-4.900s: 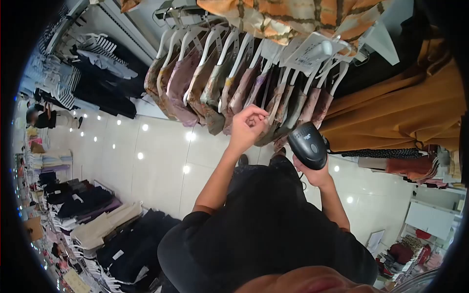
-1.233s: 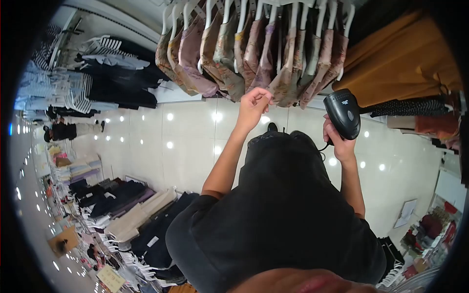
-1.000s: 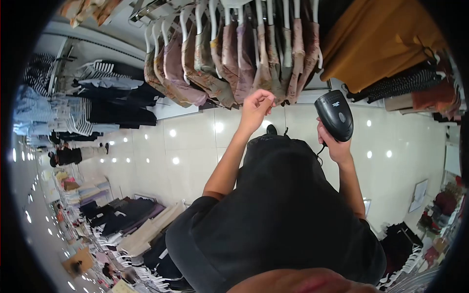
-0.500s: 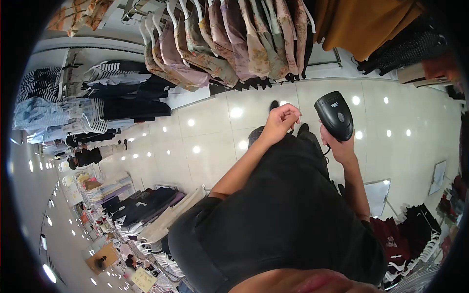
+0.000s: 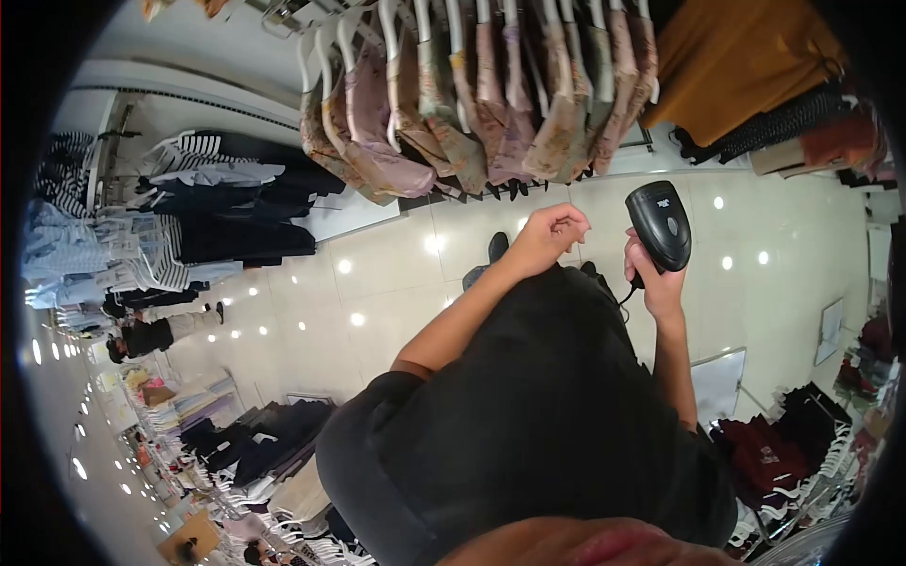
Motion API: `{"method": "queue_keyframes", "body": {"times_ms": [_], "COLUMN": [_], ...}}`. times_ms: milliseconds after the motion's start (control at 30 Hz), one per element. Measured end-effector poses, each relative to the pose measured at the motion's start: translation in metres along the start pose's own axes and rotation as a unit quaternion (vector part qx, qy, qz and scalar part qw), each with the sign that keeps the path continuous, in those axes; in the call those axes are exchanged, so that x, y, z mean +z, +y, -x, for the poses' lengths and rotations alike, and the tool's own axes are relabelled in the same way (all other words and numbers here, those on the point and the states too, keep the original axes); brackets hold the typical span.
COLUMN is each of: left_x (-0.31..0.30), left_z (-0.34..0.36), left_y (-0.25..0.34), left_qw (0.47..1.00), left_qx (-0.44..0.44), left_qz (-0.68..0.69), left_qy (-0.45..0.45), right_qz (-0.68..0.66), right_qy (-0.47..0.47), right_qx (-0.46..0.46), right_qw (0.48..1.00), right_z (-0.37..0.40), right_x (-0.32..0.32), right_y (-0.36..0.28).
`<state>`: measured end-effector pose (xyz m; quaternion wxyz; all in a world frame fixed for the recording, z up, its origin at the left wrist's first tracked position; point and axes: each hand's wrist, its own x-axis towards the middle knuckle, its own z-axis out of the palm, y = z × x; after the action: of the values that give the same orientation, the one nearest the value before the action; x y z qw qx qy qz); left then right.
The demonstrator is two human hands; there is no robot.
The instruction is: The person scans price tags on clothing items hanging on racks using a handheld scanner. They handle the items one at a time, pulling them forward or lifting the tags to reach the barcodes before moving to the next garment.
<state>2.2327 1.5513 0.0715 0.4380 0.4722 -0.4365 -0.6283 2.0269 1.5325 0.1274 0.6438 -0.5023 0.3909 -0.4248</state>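
My right hand (image 5: 663,286) grips a black handheld barcode scanner (image 5: 659,226), its rounded head pointing up and away from me. A thin black cord hangs from its handle beside my leg. My left hand (image 5: 552,238) is raised in front of my body, its fingers loosely curled with a gap to the thumb, and nothing shows in it. Just beyond both hands hang floral blouses (image 5: 481,123) on white hangers, in pink, beige and green tones. Neither hand touches them.
Striped and dark tops (image 5: 236,208) hang on the left, mustard garments (image 5: 746,71) at the upper right. Racks of clothes (image 5: 260,439) stand at lower left and maroon shirts (image 5: 760,448) at lower right. Another person (image 5: 149,335) stands farther off on the tiled floor (image 5: 377,274).
The view has shifted, and the floral blouses now appear larger and farther right. The barcode scanner stays in my right hand; my left hand remains raised and curled, slightly farther right in view.
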Motion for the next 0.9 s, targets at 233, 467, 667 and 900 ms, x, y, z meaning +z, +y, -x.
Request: {"method": "queue_keyframes", "body": {"times_ms": [233, 467, 667, 900], "left_x": [-0.133, -0.217, -0.236, -0.25], "left_z": [0.011, 0.022, 0.038, 0.037], "left_y": [-0.003, 0.016, 0.044, 0.065], "left_qw": [0.991, 0.991, 0.992, 0.996], "left_qx": [0.055, 0.033, 0.012, 0.023], "left_qz": [0.053, 0.042, 0.02, -0.015], "left_qy": [0.107, 0.126, 0.12, 0.087], "right_qz": [0.036, 0.048, 0.059, 0.075], "right_qy": [-0.046, -0.043, -0.025, -0.052], "right_qx": [-0.015, 0.053, 0.064, 0.063], "right_qw": [0.998, 0.996, 0.996, 0.994], "right_z": [-0.031, -0.055, -0.062, -0.065], "right_x": [0.084, 0.137, 0.163, 0.175], "right_y": [0.017, 0.001, -0.025, -0.034]}}
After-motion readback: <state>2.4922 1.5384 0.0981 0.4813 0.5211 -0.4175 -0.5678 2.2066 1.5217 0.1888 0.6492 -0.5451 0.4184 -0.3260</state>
